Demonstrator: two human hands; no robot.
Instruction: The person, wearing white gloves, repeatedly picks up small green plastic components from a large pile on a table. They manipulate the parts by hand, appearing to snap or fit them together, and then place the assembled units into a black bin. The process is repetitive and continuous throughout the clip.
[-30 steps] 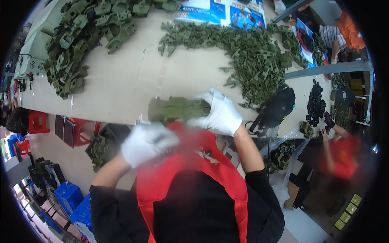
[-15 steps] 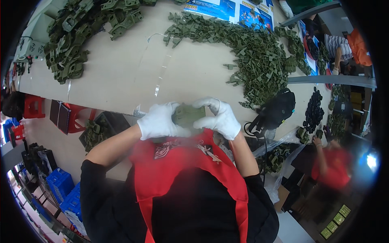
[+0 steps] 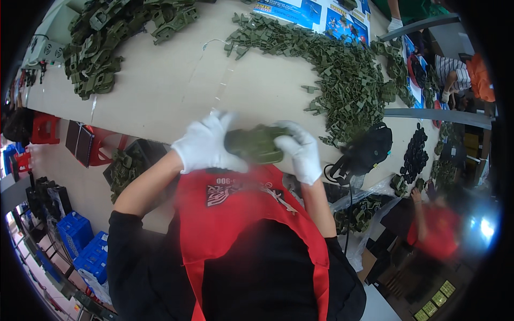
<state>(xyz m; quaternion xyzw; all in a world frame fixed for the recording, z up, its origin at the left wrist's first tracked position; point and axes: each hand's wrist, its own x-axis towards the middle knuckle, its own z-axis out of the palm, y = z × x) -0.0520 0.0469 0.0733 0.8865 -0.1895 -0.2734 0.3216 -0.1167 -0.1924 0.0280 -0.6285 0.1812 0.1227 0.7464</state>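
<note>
Both my hands wear white gloves and are raised close to the red apron, at the table's near edge. My right hand (image 3: pixel 301 152) grips the right end of an olive-green moulded plastic shell (image 3: pixel 256 144), with fingers over its top edge and thumb on its face. The shell looks like a toy vehicle body, slightly blurred. At its left end is my left hand (image 3: pixel 206 143), fingers spread and lifted, thumb stretched along the shell's lower side. Whether the left palm touches the shell is hard to see.
A large heap of small green plastic parts (image 3: pixel 342 75) covers the table's right side, near a black bag (image 3: pixel 369 147). Green shells (image 3: pixel 96 64) are piled at the far left. A box of green parts (image 3: pixel 128 166) stands below left. Co-workers (image 3: pixel 436 230) are at the right.
My left hand has loosened from the shell and spread its fingers upward. The shell has turned and tilted in my right hand. The whole view has shifted slightly.
</note>
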